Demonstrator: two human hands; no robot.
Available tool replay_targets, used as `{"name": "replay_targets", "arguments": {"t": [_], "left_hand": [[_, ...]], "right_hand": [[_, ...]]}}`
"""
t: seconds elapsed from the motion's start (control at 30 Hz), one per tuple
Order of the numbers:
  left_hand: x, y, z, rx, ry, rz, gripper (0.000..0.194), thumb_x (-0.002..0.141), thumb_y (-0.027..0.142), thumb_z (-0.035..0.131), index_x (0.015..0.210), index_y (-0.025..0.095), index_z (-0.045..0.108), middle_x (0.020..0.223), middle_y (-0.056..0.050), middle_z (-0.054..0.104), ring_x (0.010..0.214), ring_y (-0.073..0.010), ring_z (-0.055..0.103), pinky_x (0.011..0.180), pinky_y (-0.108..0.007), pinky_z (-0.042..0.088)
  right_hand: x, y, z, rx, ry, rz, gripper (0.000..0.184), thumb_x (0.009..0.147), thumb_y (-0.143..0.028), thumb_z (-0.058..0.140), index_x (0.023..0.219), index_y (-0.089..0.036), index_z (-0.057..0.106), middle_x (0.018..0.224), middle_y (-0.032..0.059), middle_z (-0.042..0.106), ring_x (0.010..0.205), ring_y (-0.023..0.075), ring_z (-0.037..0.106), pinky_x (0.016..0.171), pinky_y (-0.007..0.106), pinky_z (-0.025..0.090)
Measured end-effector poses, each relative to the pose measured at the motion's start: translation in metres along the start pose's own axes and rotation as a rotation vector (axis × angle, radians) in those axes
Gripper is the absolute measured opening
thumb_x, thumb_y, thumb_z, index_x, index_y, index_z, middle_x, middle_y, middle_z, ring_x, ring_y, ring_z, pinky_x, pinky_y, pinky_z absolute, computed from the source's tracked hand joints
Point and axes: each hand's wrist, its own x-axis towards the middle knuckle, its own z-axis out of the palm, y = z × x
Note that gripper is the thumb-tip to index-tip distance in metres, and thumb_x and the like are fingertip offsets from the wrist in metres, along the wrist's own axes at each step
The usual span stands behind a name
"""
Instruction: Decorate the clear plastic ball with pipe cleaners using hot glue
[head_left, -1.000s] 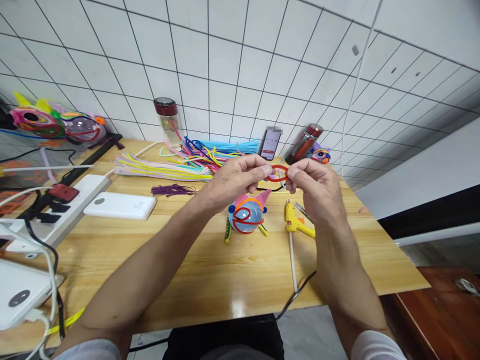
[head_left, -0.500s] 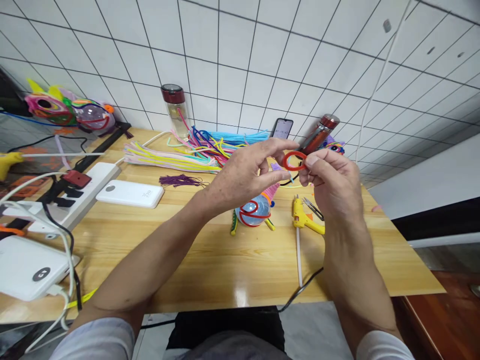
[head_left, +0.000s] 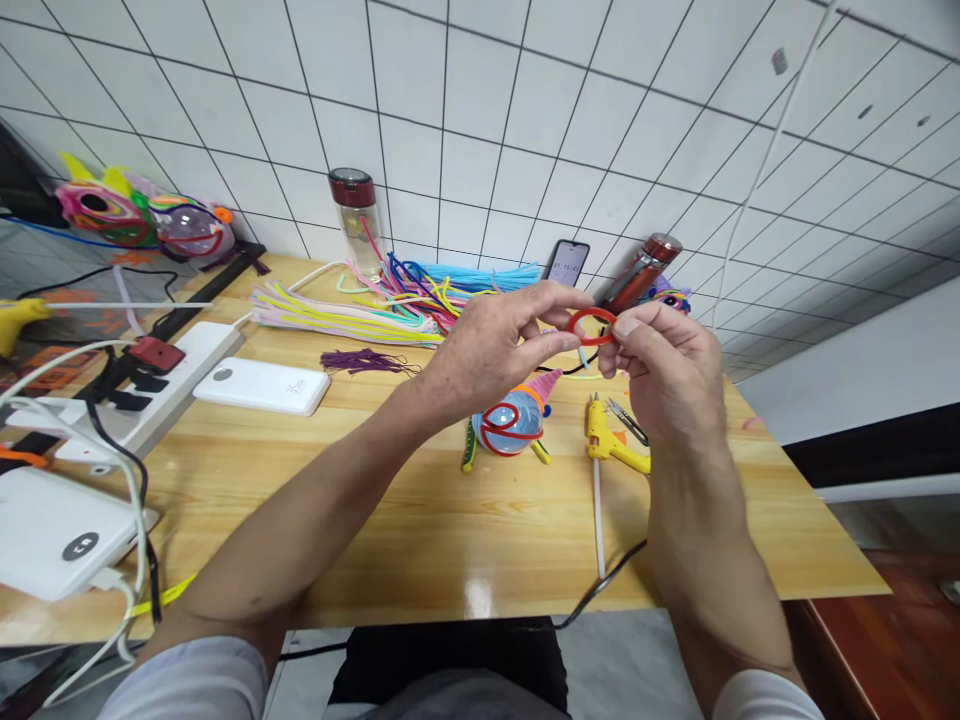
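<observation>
Both my hands are raised above the wooden table, pinching a small red pipe-cleaner ring between them. My left hand grips its left side with thumb and fingers. My right hand pinches its right side. Below the hands lies a small craft fish, a clear blue ball wrapped in red, orange and pink pipe cleaners. A yellow hot glue gun lies just right of it, with small scissors beside.
A heap of coloured pipe cleaners lies at the back, with a purple tuft, two bottles and a phone. White power banks, a power strip and cables fill the left. More craft fish sit far left.
My left fingers opened off the ring half a second ago and have closed on it again. The ring has tilted flatter. My head has shifted, so the scene sits lower and to the right.
</observation>
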Motion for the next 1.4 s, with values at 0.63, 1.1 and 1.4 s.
{"name": "replay_targets", "arguments": {"t": [0.63, 1.1, 1.4], "left_hand": [[-0.002, -0.006, 0.0, 0.025, 0.075, 0.093, 0.022, 0.1, 0.025, 0.074, 0.121, 0.024, 0.081, 0.11, -0.005, 0.086, 0.078, -0.0135, 0.075, 0.071, -0.025, 0.059], [-0.005, -0.018, 0.012, 0.464, 0.302, 0.446, 0.008, 0.101, 0.02, 0.07, 0.093, 0.019, 0.072, 0.087, -0.003, 0.076, 0.084, -0.0159, 0.07, 0.075, -0.028, 0.053], [-0.007, -0.019, 0.019, 0.491, 0.358, 0.457, 0.014, 0.1, 0.016, 0.067, 0.086, 0.019, 0.072, 0.084, -0.002, 0.075, 0.078, -0.0146, 0.07, 0.072, -0.027, 0.052]], "right_hand": [[-0.008, -0.019, 0.006, 0.071, 0.051, 0.046, 0.015, 0.092, -0.036, 0.081, 0.103, -0.027, 0.077, 0.078, -0.0032, 0.073, 0.064, 0.0135, 0.069, 0.059, 0.027, 0.059], [-0.021, -0.023, 0.021, -0.094, 0.083, 0.003, 0.006, 0.091, -0.032, 0.082, 0.095, -0.028, 0.08, 0.083, -0.0009, 0.08, 0.068, 0.0166, 0.074, 0.065, 0.033, 0.061], [-0.019, -0.029, 0.021, -0.089, 0.093, 0.08, 0.019, 0.089, -0.038, 0.083, 0.083, -0.022, 0.075, 0.068, -0.0015, 0.074, 0.06, 0.0152, 0.071, 0.058, 0.028, 0.058]]}}
